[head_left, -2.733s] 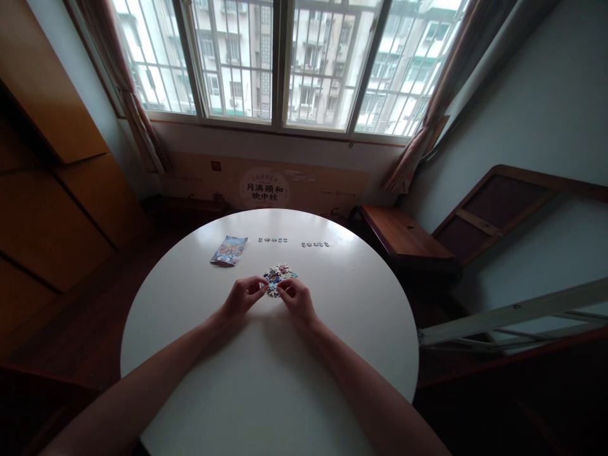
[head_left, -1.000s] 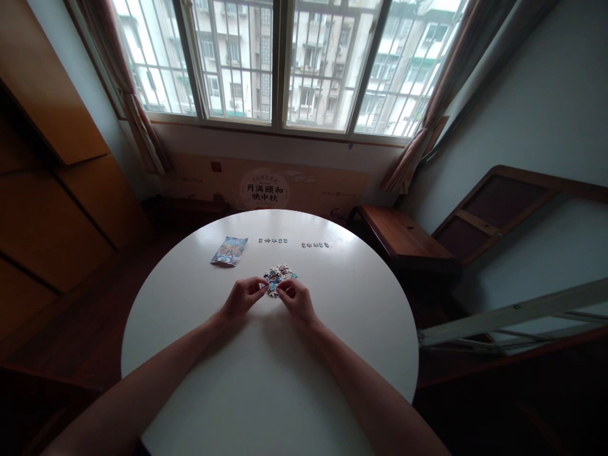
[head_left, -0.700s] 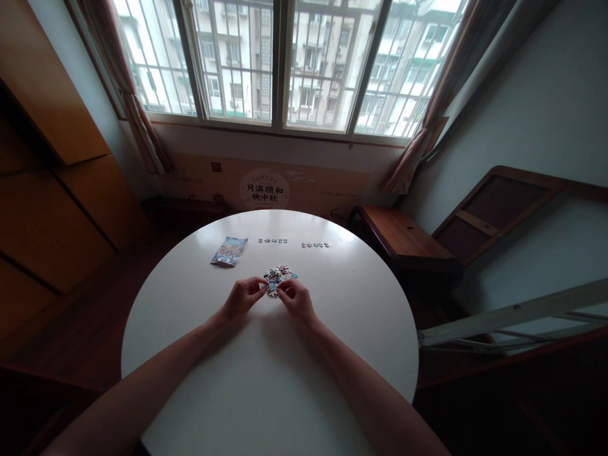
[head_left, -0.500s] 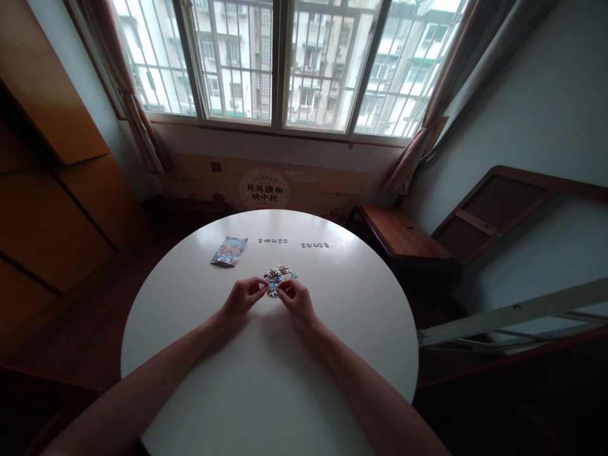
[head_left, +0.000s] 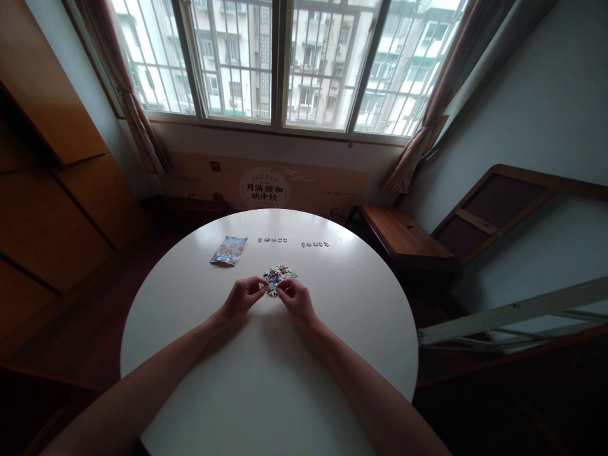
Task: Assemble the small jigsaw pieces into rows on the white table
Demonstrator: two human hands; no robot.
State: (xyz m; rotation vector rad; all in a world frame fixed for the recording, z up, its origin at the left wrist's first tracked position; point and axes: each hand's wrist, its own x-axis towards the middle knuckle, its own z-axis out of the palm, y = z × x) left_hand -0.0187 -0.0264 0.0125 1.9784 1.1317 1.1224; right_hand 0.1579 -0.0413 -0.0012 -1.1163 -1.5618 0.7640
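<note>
A small heap of jigsaw puzzle pieces (head_left: 281, 273), blue, white and brown, lies on the round white table (head_left: 285, 373). At the heap's near left edge is my left hand (head_left: 244, 296), its thumb and fingertips pinched together. My right hand (head_left: 297, 299) is pinched in the same way at the near right side. The fingertips of both hands are close to the pieces. Whatever sits between them is too small to make out. Beyond the heap run two short rows of puzzle pieces, a left row (head_left: 272, 240) and a right row (head_left: 315, 244).
A blue printed packet (head_left: 228, 251) lies on the table, left of the heap. Behind the table stand a long printed cardboard panel (head_left: 304, 183) and the barred window. A low wooden bench (head_left: 403, 233) is at the right, and wooden cabinets (head_left: 52, 221) line the left.
</note>
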